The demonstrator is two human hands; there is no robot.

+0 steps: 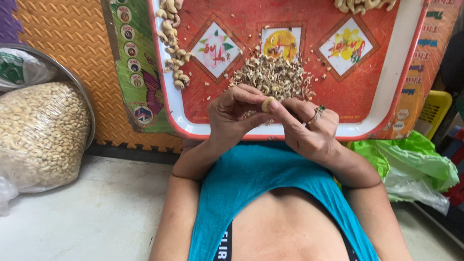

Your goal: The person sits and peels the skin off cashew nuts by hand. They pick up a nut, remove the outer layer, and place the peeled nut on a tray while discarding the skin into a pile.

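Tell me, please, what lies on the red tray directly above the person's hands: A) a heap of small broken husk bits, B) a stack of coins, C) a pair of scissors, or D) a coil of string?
A: a heap of husk bits lies on the red tray just beyond the left hand and right hand, which pinch one pale nut between them.
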